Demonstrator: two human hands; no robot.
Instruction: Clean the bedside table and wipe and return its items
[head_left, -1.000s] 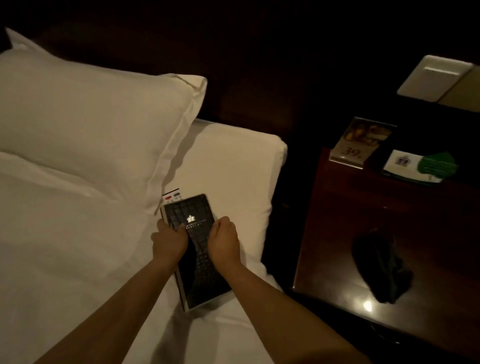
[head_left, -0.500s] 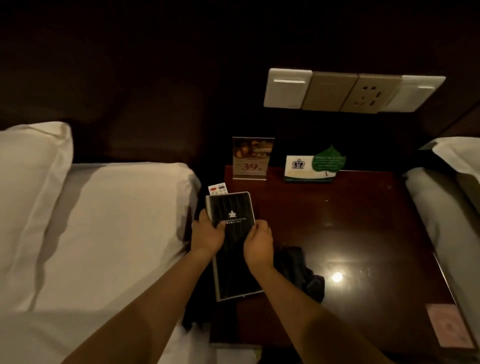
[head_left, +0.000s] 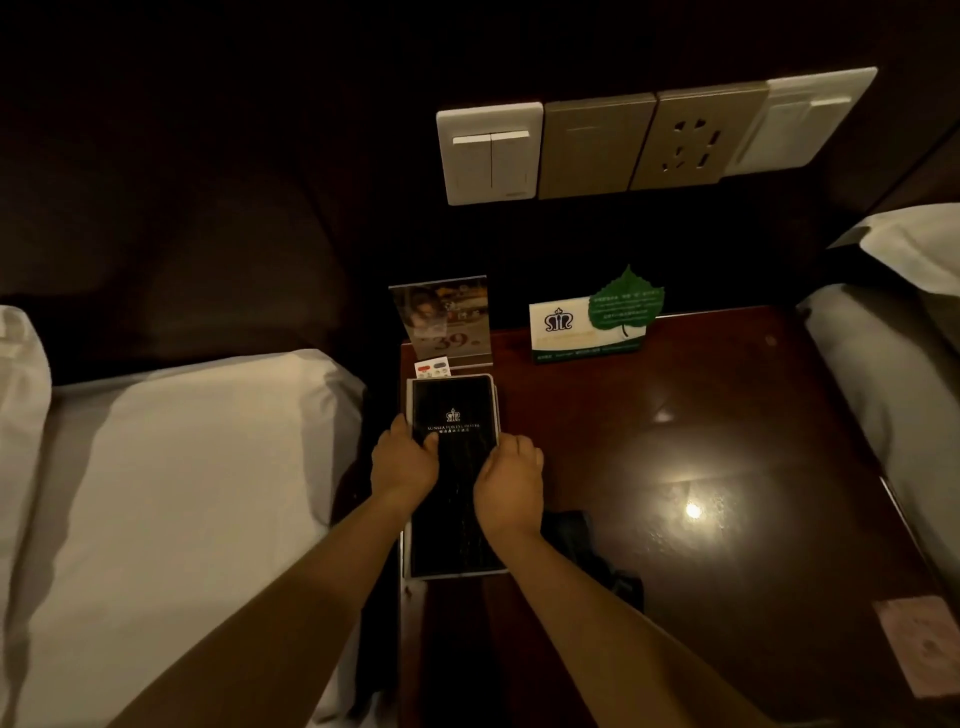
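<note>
A black hotel folder (head_left: 453, 410) with a crown logo lies along the left side of the dark wooden bedside table (head_left: 727, 415). My left hand (head_left: 402, 462) grips its left edge and my right hand (head_left: 511, 483) grips its right edge. A small white card with coloured marks (head_left: 432, 368) pokes out behind the folder's far end. A dark cloth (head_left: 582, 540) lies crumpled on the table just right of my right wrist, partly hidden by my arm.
At the table's back stand an acrylic sign reading 39 (head_left: 447, 319) and a white card with a green leaf (head_left: 597, 322). Wall switches and a socket (head_left: 649, 137) hang above. A pinkish card (head_left: 924, 644) lies front right. White beds (head_left: 182, 493) flank both sides.
Both hands carried the black folder from the bed on the left over to the bedside table and brought it down along the table's left side.
</note>
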